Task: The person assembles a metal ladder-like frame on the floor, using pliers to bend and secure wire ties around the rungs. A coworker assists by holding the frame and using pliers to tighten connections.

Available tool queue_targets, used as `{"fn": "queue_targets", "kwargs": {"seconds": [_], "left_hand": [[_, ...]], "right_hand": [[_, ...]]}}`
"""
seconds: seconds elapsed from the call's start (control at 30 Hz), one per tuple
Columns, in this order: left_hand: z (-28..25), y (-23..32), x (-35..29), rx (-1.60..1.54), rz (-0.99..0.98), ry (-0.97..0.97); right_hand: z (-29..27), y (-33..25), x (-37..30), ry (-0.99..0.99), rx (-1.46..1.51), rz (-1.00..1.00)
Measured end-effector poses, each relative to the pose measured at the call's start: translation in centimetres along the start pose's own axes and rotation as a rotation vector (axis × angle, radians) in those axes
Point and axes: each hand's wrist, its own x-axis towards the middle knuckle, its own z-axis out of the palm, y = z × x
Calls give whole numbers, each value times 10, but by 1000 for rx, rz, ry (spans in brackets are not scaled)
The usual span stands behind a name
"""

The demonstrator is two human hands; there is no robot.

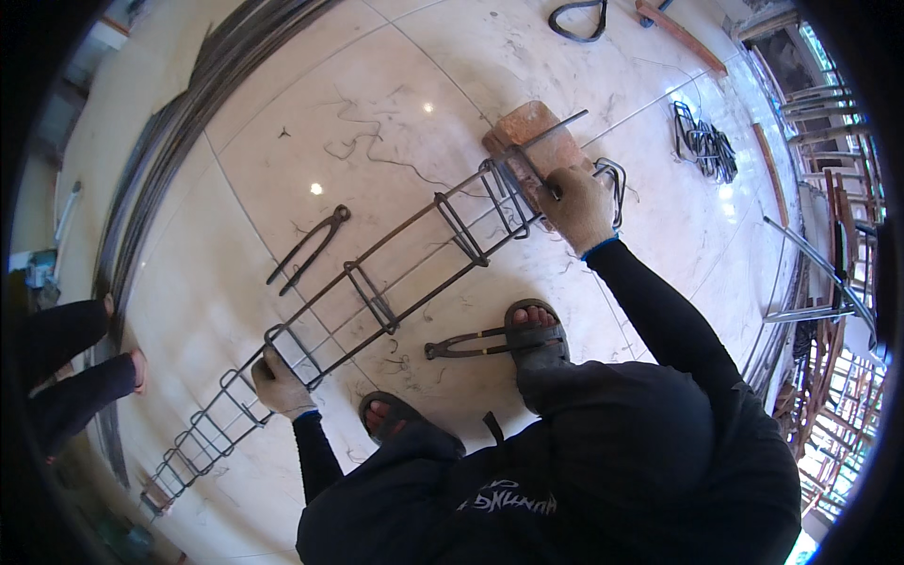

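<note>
A long rebar cage (391, 327), made of thin steel bars with square stirrups around them, runs diagonally from the lower left to the upper right. My left hand (280, 384), in a beige work glove, is closed around its near side beside one stirrup. Further right, my right hand (576, 209), gloved too, grips the cage near its end. A reddish brick (535, 124) lies under that end. Just past my right hand are a few loose stirrups (614, 177), partly hidden by it. Pincers (325, 237) rest on the floor beyond the cage. A second pair of pincers (461, 350) lies beside my right foot.
Long steel bars (155, 151) curve along the left side. Another person's legs (89, 377) stand at the left edge. A pile of stirrups (704, 141) and wooden strips (692, 42) lie to the right. Wire scraps (363, 141) litter the tiled floor.
</note>
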Motion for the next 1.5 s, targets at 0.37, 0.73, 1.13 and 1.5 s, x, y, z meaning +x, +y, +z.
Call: {"fn": "queue_targets", "kwargs": {"seconds": [0.37, 0.73, 1.13, 1.5], "left_hand": [[-40, 234, 4, 85, 865, -965], [67, 262, -29, 174, 1136, -632], [115, 239, -37, -255, -275, -1408], [148, 202, -36, -1015, -919, -1256]], "right_hand": [[8, -3, 3, 109, 149, 101], [5, -4, -14, 83, 268, 161], [3, -17, -26, 293, 192, 67], [27, -41, -135, -270, 416, -666]]}}
